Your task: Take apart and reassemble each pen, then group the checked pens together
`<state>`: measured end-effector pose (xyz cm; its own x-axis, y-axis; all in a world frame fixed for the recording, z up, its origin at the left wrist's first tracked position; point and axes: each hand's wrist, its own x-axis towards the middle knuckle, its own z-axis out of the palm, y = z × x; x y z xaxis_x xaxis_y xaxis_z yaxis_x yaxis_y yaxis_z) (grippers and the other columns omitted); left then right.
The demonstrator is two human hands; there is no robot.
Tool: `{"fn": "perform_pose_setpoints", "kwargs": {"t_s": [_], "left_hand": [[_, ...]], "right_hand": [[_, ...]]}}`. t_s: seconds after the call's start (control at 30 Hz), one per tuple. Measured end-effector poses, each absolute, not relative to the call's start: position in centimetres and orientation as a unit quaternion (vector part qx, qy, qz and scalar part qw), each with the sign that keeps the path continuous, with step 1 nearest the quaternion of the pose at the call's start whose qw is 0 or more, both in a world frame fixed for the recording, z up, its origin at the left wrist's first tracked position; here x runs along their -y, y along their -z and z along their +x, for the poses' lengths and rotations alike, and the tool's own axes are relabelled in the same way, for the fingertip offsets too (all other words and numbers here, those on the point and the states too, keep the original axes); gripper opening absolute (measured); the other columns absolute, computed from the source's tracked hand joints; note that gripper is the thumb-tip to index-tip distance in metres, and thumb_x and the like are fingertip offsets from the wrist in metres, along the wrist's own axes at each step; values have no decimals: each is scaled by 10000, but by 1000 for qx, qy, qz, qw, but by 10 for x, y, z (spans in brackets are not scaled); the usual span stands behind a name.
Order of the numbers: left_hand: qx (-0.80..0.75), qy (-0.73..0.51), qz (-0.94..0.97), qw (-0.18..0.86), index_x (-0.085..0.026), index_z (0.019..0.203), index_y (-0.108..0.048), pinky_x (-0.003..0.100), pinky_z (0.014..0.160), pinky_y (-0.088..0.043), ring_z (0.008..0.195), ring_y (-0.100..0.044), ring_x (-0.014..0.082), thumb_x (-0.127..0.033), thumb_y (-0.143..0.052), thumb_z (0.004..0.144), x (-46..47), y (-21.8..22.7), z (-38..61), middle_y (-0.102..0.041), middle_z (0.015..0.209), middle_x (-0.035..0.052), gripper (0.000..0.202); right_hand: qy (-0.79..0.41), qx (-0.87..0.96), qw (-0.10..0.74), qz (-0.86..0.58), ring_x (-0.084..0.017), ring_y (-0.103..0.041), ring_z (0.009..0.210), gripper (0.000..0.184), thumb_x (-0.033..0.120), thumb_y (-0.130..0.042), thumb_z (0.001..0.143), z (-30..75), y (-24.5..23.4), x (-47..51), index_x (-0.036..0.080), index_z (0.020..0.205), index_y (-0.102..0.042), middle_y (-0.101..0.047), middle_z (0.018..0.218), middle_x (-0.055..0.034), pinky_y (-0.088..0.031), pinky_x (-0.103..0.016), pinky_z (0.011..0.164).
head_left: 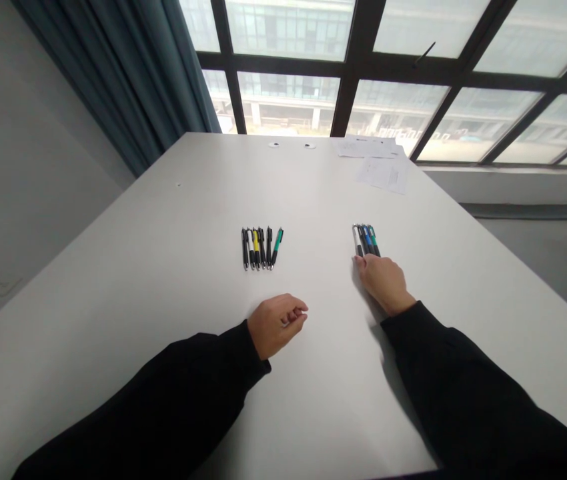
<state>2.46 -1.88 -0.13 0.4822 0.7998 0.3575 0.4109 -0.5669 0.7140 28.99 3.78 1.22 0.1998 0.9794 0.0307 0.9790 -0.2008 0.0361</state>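
Observation:
Two groups of pens lie on a white table (163,280). The left group (261,247) has several pens side by side, among them a yellow one and a green one. The right group (366,240) has several pens, white, black, blue and green. My right hand (383,281) rests on the table with its fingers at the near ends of the right group, touching them. My left hand (278,323) lies on the table below the left group, apart from it, fingers curled loosely inward with nothing visible in them. Both arms wear black sleeves.
Sheets of paper (381,163) lie at the table's far right corner. Two small round white discs (291,145) sit at the far edge. A large window and a blue curtain (128,73) stand behind the table.

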Motion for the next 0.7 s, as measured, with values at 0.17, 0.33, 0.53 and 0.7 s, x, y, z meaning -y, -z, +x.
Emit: {"fn": "perform_pose_setpoints", "kwargs": {"t_s": [0.17, 0.33, 0.53, 0.7], "left_hand": [[-369, -345, 818, 276, -135, 890, -679, 199, 578, -469, 579, -552, 82, -131, -603, 826, 18, 2, 25, -656, 715, 12, 99], [-368, -343, 817, 281, -137, 881, -680, 193, 568, -464, 575, -550, 81, -133, -605, 826, 19, 0, 25, -658, 714, 15, 93], [-367, -341, 818, 281, -139, 876, -683, 195, 568, -464, 572, -545, 80, -141, -602, 827, 19, -2, 24, -659, 711, 17, 95], [-371, -334, 818, 285, -147, 883, -682, 200, 566, -464, 576, -546, 82, -149, -597, 829, 19, -2, 24, -664, 720, 18, 101]], "right_hand": [[-9, -623, 1, 782, -306, -716, 821, 527, 477, -309, 1002, 289, -14, -39, 138, 941, -709, -731, 862, -182, -501, -370, 715], [4, -608, 2, 794, -305, -712, 847, 531, 479, -324, 995, 288, -16, -40, 127, 951, -719, -730, 885, -192, -500, -364, 735], [11, -598, 1, 801, -308, -709, 863, 527, 477, -335, 991, 287, -16, -41, 128, 955, -728, -730, 894, -188, -503, -370, 749], [11, -594, -3, 804, -312, -709, 866, 529, 469, -331, 992, 287, -16, -41, 123, 962, -730, -730, 899, -193, -503, -374, 751]]}}
